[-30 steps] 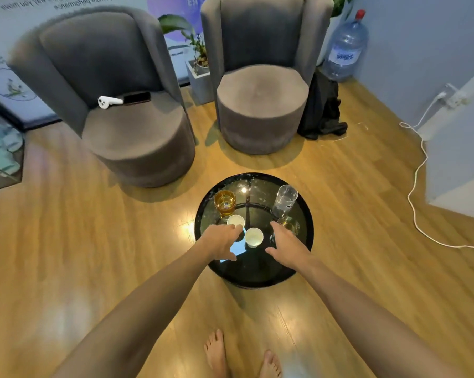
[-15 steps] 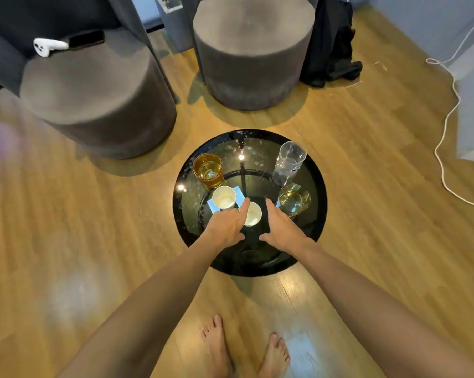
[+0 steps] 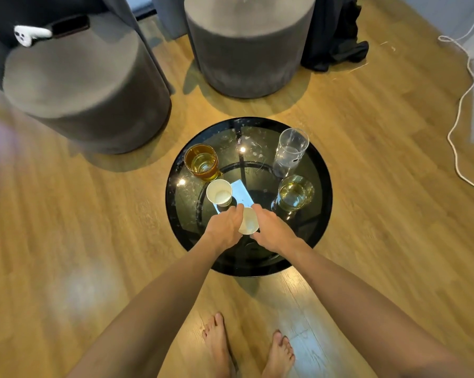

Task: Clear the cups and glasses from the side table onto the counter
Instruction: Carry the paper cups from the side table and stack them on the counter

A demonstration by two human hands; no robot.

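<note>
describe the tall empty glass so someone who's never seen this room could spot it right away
Find the round black side table in front of the two grey chairs. The tall clear glass stands at its far right edge, just beyond a shorter glass of yellowish liquid. It is the only tall, empty glass there.

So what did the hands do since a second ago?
Both hands closed in on the nearer paper cup: the left hand and right hand now touch its sides. The other paper cup and three glasses stayed put.
</note>
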